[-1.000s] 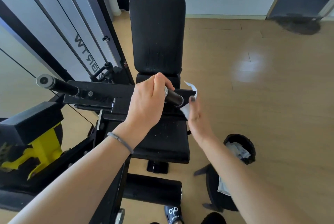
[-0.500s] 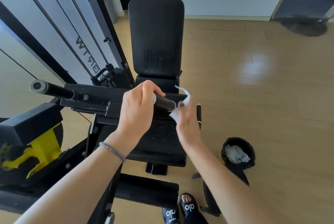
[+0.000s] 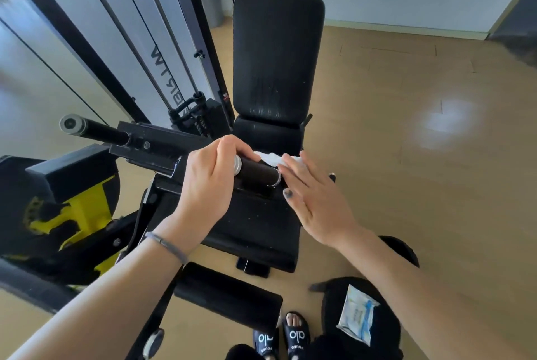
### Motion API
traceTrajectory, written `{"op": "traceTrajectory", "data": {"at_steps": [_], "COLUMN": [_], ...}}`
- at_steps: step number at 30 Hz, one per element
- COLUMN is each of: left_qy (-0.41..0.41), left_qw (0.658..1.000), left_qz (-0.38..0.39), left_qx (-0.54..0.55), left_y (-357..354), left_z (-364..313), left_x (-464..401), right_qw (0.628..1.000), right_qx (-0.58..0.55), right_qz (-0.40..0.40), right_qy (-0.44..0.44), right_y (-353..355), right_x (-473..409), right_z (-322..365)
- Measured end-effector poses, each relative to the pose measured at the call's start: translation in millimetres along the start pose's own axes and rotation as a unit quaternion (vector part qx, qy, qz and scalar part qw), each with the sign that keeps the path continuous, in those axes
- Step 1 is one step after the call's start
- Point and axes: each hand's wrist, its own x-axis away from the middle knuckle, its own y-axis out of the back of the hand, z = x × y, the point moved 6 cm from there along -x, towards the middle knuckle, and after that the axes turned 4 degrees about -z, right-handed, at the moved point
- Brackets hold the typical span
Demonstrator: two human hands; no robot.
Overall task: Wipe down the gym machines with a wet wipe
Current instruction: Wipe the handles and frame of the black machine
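— What is being done at the machine?
— The black handle (image 3: 257, 173) is being gripped by the left hand (image 3: 207, 185), with its fingers curled around the part nearer the frame. The white wipe (image 3: 271, 158) is being pressed against the handle's right end by the right hand (image 3: 315, 200), whose fingers are being kept straight and close together.

— Where is everything being kept?
— The handle is being held over the black seat (image 3: 255, 223), with the backrest (image 3: 277, 57) standing at the far side. A second handle (image 3: 93, 128) is being left untouched at the far left. A pack of wipes (image 3: 358, 317) is lying on something black at the near right, beside the person's slippers (image 3: 280, 339).
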Motion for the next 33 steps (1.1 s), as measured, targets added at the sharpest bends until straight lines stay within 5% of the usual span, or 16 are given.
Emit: {"op": "traceTrajectory", "data": {"at_steps": [5, 11, 17, 25, 33], "left_qy": [-0.005, 0.000, -0.032, -0.057, -0.059], "left_qw": [1.000, 1.000, 0.999, 0.997, 0.996], "left_qz": [-0.004, 0.007, 0.017, 0.034, 0.058], "left_qx": [-0.002, 0.006, 0.020, 0.026, 0.045], "left_y": [-0.6, -0.6, -2.3, -0.8, -1.0], "left_z": [0.3, 1.5, 3.0, 1.7, 4.3], "left_x": [-0.1, -2.5, -6.1, -5.9, -7.6], "right_qw": [0.997, 0.971, 0.974, 0.993, 0.979], "right_qx": [-0.029, -0.211, -0.220, 0.015, 0.202], "right_qz": [0.033, 0.108, 0.014, -0.097, -0.005], "right_qy": [0.059, -0.012, -0.058, -0.071, 0.041], "right_y": [12.7, 5.8, 27.9, -28.7, -58.7], "right_x": [-4.5, -59.2, -7.1, 45.3, 10.4], "right_z": [-5.8, 2.3, -13.2, 40.3, 75.1]}}
